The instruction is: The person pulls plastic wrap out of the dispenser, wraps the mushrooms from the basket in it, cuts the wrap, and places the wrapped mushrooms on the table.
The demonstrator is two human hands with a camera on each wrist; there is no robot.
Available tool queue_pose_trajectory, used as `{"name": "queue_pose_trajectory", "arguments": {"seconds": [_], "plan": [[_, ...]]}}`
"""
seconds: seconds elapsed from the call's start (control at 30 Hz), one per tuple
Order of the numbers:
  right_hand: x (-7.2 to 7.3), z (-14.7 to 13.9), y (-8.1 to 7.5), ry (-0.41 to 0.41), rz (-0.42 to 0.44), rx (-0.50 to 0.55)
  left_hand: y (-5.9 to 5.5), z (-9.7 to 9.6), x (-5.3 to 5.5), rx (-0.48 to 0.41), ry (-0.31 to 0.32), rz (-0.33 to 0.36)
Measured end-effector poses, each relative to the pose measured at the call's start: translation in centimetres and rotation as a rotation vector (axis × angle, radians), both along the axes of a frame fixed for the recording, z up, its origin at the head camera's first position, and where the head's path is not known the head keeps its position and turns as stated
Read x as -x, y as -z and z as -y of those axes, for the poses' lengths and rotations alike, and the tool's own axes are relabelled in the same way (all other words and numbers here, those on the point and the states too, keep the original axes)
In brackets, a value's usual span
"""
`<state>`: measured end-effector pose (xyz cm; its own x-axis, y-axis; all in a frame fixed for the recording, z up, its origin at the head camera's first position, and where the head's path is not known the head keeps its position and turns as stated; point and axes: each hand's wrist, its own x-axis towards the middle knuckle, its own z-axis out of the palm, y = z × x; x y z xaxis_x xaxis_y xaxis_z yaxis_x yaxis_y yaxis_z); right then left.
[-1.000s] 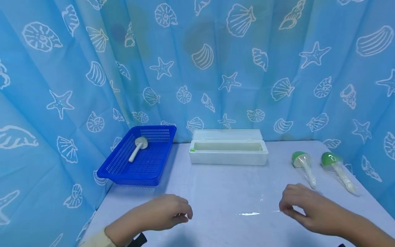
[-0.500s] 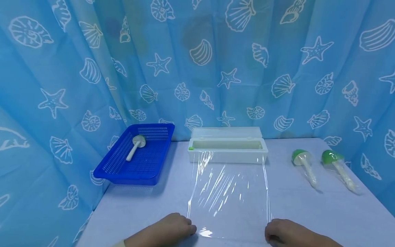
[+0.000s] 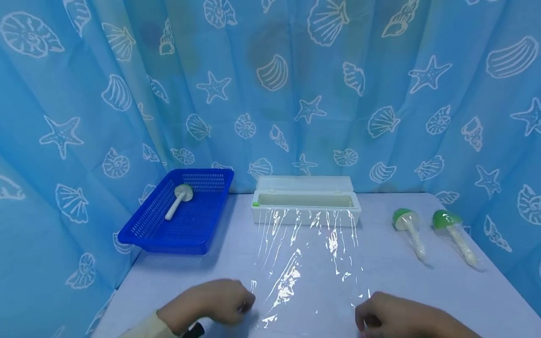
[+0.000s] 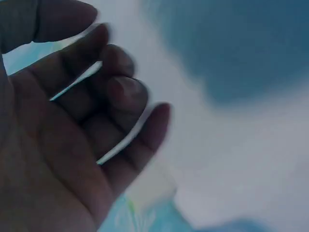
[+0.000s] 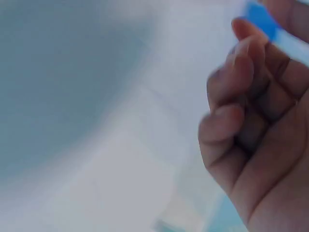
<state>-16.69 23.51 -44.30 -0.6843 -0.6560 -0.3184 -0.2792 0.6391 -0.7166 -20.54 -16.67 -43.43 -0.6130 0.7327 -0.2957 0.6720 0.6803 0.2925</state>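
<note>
A sheet of clear cling film [image 3: 306, 272] runs from the front of a white cling film dispenser box [image 3: 306, 217] toward me over the white table. Its surface is crinkled and shiny. My left hand [image 3: 224, 300] is beside the film's near left corner, fingers loosely bent. In the left wrist view the thumb [image 4: 63, 19] stands slightly apart from the fingers, with nothing between them. At the near right corner is my right hand [image 3: 393, 315], its fingers relaxed. The right wrist view shows a gap between thumb and index finger [image 5: 244, 29].
The box's lid [image 3: 304, 183] stands raised at the back. On the left, a blue plastic basket [image 3: 165, 246] holds a mushroom-shaped object [image 3: 179, 199]. Two green-capped mushroom shapes, one nearer [image 3: 412, 230] and one farther right [image 3: 456, 237], lie in clear film. A shell-patterned curtain [image 3: 304, 94] surrounds the table.
Both hands, raised a second ago, came down and drew the film taut toward me. Now the film lies slacker and more wrinkled, and the fingers have let go of its corners.
</note>
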Motion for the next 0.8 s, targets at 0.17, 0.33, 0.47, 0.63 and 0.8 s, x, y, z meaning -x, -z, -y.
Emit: {"name": "queue_pose_trajectory", "arguments": {"seconds": [0.17, 0.33, 0.47, 0.63, 0.8], "plan": [[7.1, -0.3, -2.4, 0.245, -0.29, 0.037, -2.1, 0.1, 7.0, -0.3, -0.208, -0.239], [13.5, -1.2, -0.7, 0.73, -0.472, 0.181, -1.3, -1.5, 12.5, -0.66, -0.547, -0.214], [16.7, -1.3, 1.5, 0.958, -0.414, 0.3, 1.0, -2.0, 16.1, -0.878, -0.809, -0.206], [19.1, -1.3, 3.2, 1.059, -0.323, 0.382, 3.9, -2.4, 18.9, -1.037, -1.094, -0.101], [20.2, -1.4, 4.2, 1.043, -0.266, 0.416, 5.9, -2.9, 19.8, -1.115, -1.112, 0.123]]}}
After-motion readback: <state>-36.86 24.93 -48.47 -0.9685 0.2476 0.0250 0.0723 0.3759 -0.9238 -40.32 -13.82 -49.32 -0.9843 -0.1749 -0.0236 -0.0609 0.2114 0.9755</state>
